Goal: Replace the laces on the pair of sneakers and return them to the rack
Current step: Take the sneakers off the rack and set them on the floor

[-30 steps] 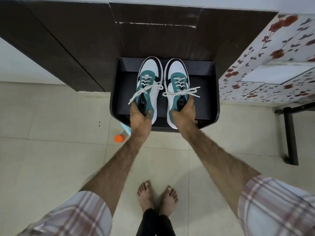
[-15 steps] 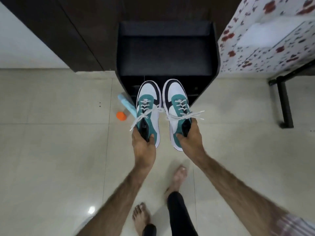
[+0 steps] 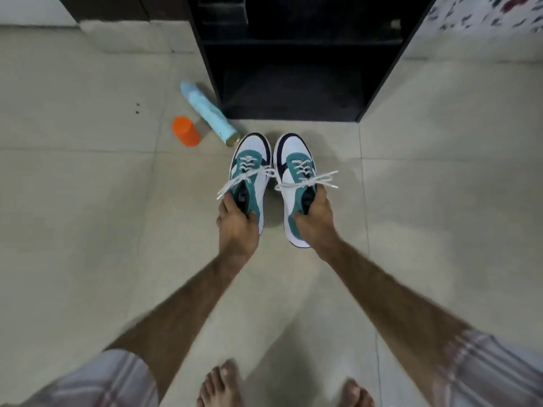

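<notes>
Over floor tiles (image 3: 88, 215), before black rack (image 3: 293, 83): sneakers pulled out of rack since a second ago. Left hand (image 3: 238, 227) grips left sneaker (image 3: 252, 168) at collar, fingers curled inside; right hand (image 3: 316, 221) grips right sneaker (image 3: 293, 168) likewise. White laces (image 3: 305, 180) tied.

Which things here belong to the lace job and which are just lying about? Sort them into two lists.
Part of the job:
- left sneaker, gripped by the left hand
- right sneaker, gripped by the right hand
- white laces, tied on both
- black rack, ahead on the floor

Just lying about:
- orange cap
- blue bottle, on its side beside the rack
</notes>
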